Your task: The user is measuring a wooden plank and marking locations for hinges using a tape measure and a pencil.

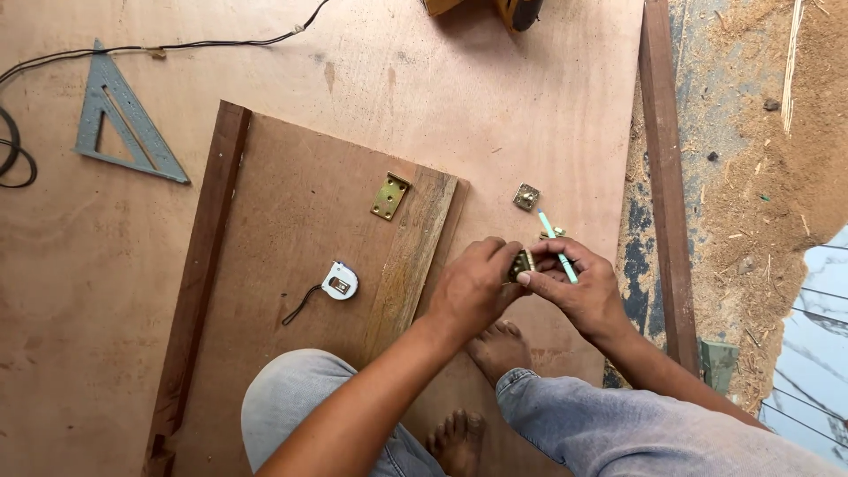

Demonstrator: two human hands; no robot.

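My left hand (470, 287) and my right hand (579, 290) meet over the plywood sheet, both pinching a small brass hinge (523, 263) between their fingertips. A light green pencil (556, 244) also rests in my right hand, sticking up and away from me. A second brass hinge (389, 195) lies flat at the far edge of a framed wooden panel (291, 230). A third hinge (526, 197) lies on the plywood just beyond my hands. A small white tape measure (339, 281) with a dark strap sits on the panel, left of my left hand.
A grey metal triangle square (132, 132) lies at the far left beside a black cable (18, 159). A long wooden batten (667, 177) runs along the plywood's right edge, sawdust beyond it. My bare feet (499, 349) rest below my hands. A yellow power tool (495, 9) peeks in at the top.
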